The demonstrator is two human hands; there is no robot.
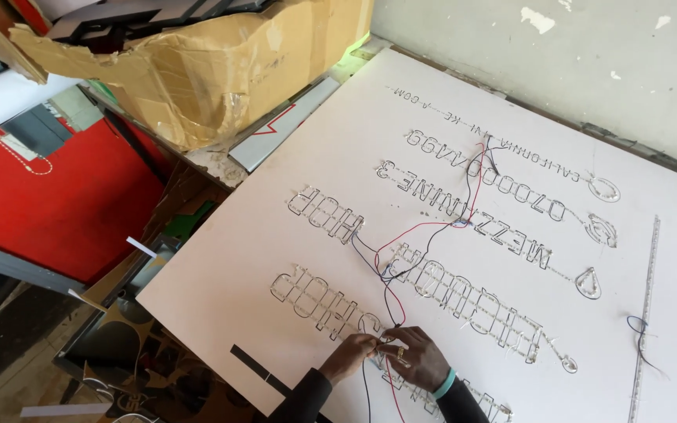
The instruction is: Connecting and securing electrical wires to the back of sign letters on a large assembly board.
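Head view: left hand [349, 356] and right hand [421, 359], fingertips pressed together, pinching thin red and black wires [392, 313] at lower edge of white sign board [338, 141]; teal wristband [445, 383] on right wrist. Wires light, limp, easily kinked, probably best held close to the joint. Clear outlined letters [464, 301] with small lights, likely brittle. Board flat, stiff, matte. Beyond: torn brown cardboard box [197, 70], red panel [48, 204], grey wall [558, 47]

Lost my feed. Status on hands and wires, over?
Left hand and right hand pinch red and black wires together on white sign board. Nothing blocking.
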